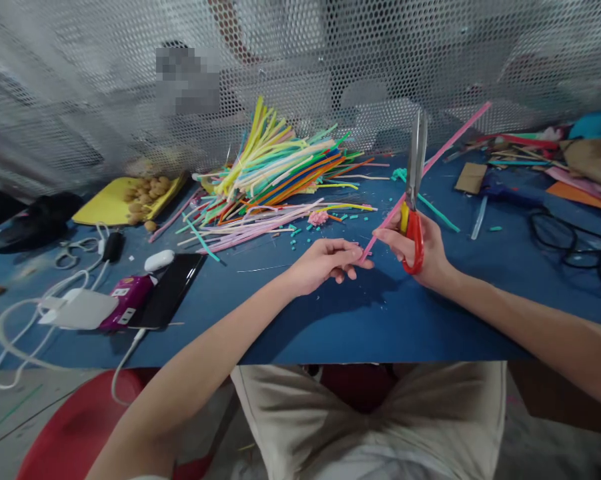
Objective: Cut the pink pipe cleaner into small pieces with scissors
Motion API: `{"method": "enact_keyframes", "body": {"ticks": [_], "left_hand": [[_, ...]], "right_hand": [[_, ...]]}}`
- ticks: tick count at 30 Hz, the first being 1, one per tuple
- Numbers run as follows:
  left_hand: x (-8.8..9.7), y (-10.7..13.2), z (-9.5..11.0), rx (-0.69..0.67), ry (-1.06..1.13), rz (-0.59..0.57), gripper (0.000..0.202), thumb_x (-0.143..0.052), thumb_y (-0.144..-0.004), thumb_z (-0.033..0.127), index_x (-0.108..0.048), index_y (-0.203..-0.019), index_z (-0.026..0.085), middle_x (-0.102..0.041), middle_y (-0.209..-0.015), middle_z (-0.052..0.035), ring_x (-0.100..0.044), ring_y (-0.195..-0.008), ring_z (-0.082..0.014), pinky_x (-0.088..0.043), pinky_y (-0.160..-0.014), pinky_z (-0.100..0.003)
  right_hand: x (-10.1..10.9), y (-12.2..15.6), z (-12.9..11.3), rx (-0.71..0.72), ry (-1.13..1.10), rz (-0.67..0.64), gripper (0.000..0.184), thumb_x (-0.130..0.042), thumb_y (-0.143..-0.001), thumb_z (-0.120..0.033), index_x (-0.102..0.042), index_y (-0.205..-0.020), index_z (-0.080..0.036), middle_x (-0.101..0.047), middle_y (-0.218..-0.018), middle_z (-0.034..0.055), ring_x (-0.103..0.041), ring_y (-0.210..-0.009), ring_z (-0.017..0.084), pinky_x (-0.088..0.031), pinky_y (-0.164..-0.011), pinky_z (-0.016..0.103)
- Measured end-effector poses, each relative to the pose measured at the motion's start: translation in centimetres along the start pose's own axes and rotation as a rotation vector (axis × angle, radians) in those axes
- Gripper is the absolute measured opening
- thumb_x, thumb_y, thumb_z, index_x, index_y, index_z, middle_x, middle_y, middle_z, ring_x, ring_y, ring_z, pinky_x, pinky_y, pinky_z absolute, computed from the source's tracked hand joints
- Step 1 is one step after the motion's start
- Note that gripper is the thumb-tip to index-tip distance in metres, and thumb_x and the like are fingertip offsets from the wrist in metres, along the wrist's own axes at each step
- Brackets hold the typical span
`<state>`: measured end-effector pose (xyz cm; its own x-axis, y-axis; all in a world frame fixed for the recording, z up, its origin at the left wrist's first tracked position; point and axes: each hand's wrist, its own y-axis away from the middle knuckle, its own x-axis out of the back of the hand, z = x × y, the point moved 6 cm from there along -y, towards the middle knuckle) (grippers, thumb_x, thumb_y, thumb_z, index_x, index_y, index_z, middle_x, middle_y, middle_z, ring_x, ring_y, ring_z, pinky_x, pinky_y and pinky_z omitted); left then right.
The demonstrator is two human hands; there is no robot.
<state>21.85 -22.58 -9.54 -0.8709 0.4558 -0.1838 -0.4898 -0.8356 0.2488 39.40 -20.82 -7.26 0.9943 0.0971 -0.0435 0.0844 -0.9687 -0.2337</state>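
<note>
My left hand [333,262] pinches the lower end of a pink pipe cleaner [447,145] between thumb and fingers. The pipe cleaner slants up to the right, passing behind the scissors. My right hand [419,247] holds the scissors [416,157] by their red and yellow handles, blades pointing up, and its thumb and fingertips also touch the pink pipe cleaner. The two hands are close together above the blue table. Behind them lie a small pink fuzzy cluster [318,218] and several short teal cut pieces [294,232].
A large pile of coloured pipe cleaners [280,170] lies at the back. To the left are a phone [167,293], a white charger [83,309] with cables, small scissors [75,252] and a yellow bag [105,202] with brown balls. A black cable [575,243] is at right.
</note>
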Motion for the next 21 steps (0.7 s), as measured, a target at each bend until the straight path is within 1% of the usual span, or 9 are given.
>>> {"method": "enact_keyframes", "body": {"ticks": [3,6,10,15,21], "left_hand": [[-0.11,0.03,0.0,-0.003,-0.009,-0.007,0.035,-0.08,-0.081,0.038,-0.073,-0.101,0.01,-0.076,-0.109,-0.016,-0.066,-0.065,-0.0075,-0.047,-0.05,-0.015],[-0.06,-0.13,-0.22,0.001,0.002,-0.024,0.034,-0.08,-0.082,0.036,-0.074,-0.103,0.01,-0.075,-0.11,-0.0163,-0.07,-0.071,-0.0099,-0.054,-0.059,-0.017],[-0.02,-0.37,-0.65,0.003,0.043,-0.042,0.031,-0.078,-0.085,0.035,-0.074,-0.102,0.011,-0.076,-0.109,-0.0159,-0.074,-0.079,-0.0135,-0.059,-0.069,-0.021],[-0.36,-0.42,-0.95,0.004,0.035,-0.091,0.031,-0.076,-0.087,0.034,-0.074,-0.108,0.011,-0.076,-0.109,-0.016,-0.075,-0.085,-0.0152,-0.06,-0.077,-0.022],[-0.35,-0.34,-0.86,0.003,0.006,-0.09,0.037,-0.075,-0.087,0.039,-0.074,-0.112,0.011,-0.075,-0.112,-0.0171,-0.075,-0.087,-0.0157,-0.06,-0.082,-0.024]], "right_hand": [[0.08,-0.15,0.11,0.014,0.013,0.007,0.038,-0.085,-0.072,-0.042,-0.052,-0.081,-0.027,-0.055,-0.069,-0.0052,-0.039,-0.047,0.011,-0.032,-0.044,0.034],[0.2,-0.15,0.11,0.024,0.028,0.014,0.037,-0.085,-0.072,-0.041,-0.052,-0.081,-0.027,-0.056,-0.073,-0.0043,-0.04,-0.048,0.01,-0.033,-0.044,0.034],[0.28,0.0,-0.04,0.033,0.05,0.019,0.037,-0.086,-0.072,-0.041,-0.053,-0.082,-0.027,-0.056,-0.074,-0.0035,-0.04,-0.048,0.011,-0.031,-0.044,0.034],[0.25,0.09,0.0,0.053,0.078,0.034,0.036,-0.086,-0.071,-0.039,-0.055,-0.083,-0.026,-0.058,-0.077,-0.0012,-0.046,-0.057,0.013,-0.037,-0.05,0.034],[0.66,0.04,0.63,0.036,0.086,0.061,0.036,-0.087,-0.07,-0.037,-0.056,-0.084,-0.026,-0.062,-0.079,0.0006,-0.05,-0.06,0.014,-0.039,-0.049,0.033]]}}
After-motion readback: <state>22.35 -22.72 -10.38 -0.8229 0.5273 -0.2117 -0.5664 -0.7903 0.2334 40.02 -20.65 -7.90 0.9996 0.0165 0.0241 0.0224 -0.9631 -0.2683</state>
